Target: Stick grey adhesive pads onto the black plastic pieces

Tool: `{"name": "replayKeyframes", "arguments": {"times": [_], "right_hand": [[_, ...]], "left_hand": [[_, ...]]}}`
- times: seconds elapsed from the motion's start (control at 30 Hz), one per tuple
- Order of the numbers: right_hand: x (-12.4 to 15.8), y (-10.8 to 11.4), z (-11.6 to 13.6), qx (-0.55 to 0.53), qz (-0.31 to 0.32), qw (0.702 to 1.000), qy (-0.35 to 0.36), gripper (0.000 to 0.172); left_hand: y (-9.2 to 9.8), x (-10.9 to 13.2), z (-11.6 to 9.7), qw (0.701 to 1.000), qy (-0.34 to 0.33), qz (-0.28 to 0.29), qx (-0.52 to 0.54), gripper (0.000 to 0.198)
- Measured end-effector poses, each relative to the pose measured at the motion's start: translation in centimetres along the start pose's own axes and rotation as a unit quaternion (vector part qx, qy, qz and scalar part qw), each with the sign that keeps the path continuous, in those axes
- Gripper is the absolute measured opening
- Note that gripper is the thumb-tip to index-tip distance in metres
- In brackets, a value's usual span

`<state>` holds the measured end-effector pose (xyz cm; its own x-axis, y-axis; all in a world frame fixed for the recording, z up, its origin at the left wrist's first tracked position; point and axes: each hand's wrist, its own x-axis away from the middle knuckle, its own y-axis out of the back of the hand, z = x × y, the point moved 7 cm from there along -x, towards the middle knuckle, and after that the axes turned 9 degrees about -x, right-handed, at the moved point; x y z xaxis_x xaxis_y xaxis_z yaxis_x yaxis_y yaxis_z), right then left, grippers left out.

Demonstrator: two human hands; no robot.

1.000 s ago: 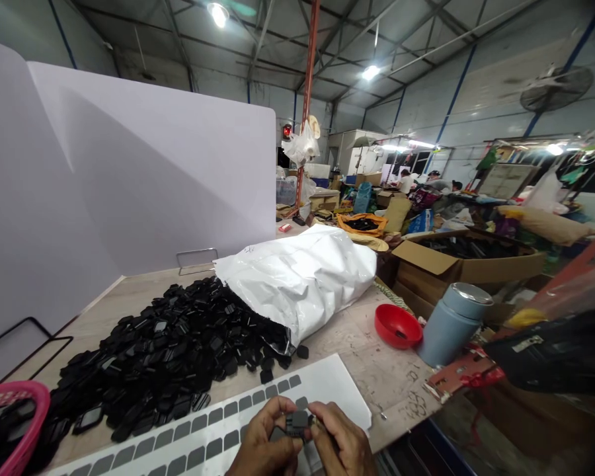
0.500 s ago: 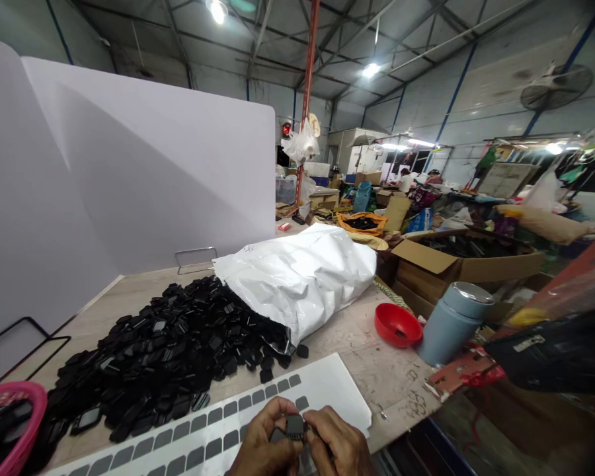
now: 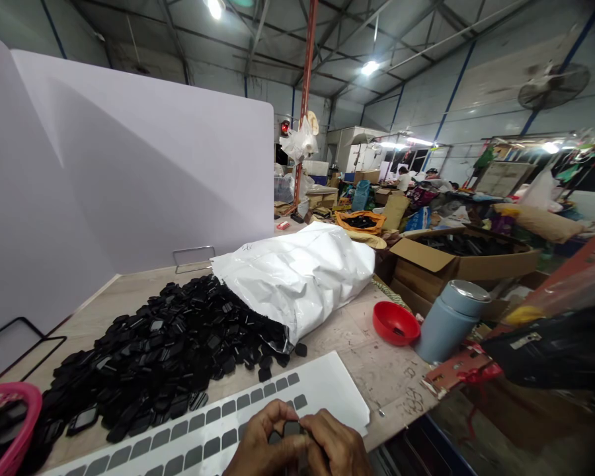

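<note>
Low in the head view, my left hand (image 3: 262, 444) is closed around a small dark square piece (image 3: 291, 428). My right hand (image 3: 334, 443) touches the same piece from the right, fingers pinched at its edge. Both hands are over a white sheet (image 3: 334, 383) that bears rows of grey rounded squares. Behind and to the left lies a large heap of black square pieces (image 3: 163, 350). A white plastic bag (image 3: 302, 271) lies on its side, its mouth toward the heap.
A pink basket (image 3: 30, 423) stands at the lower left. To the right are a red bowl (image 3: 395, 324), a blue-grey flask (image 3: 451, 324) and an open cardboard box (image 3: 490, 264). White partitions (image 3: 153, 165) rise behind the table. People are visible far back.
My fingers have closed in further over the small dark piece, and my right fingers cover more of it. The whole view has shifted slightly.
</note>
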<state>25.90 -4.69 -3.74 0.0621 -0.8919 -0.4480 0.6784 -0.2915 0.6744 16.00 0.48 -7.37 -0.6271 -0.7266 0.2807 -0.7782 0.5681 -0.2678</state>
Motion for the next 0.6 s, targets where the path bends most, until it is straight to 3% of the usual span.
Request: {"name": "replayKeyframes", "arguments": {"times": [0.1,0.2,0.27,0.4,0.47,0.6], "right_hand": [[0.2,-0.3,0.0,0.008,-0.018,1.0,-0.022,0.019],[-0.2,-0.1,-0.4,-0.007,0.025,0.999,-0.047,0.017],[-0.7,1.1,-1.0,-0.004,0.057,0.996,-0.075,0.02],[-1.7,4.8,-3.3,0.095,0.044,0.976,-0.192,0.024],[-2.1,5.0,-3.6,0.143,0.064,0.966,-0.205,0.021],[-2.9,2.6,-3.0,0.229,0.091,0.96,-0.135,0.015]], "left_hand": [[-0.1,-0.2,0.0,1.0,-0.019,-0.002,-0.017,0.039],[0.3,-0.2,-0.3,0.997,-0.019,-0.021,-0.071,0.036],[1.3,-0.1,-1.0,0.992,-0.023,-0.057,-0.11,0.031],[3.3,0.8,-3.7,0.962,-0.047,-0.136,-0.233,0.019],[2.9,1.0,-4.7,0.933,-0.073,-0.113,-0.333,0.016],[0.3,0.7,-4.0,0.864,-0.16,-0.019,-0.477,0.015]]}}
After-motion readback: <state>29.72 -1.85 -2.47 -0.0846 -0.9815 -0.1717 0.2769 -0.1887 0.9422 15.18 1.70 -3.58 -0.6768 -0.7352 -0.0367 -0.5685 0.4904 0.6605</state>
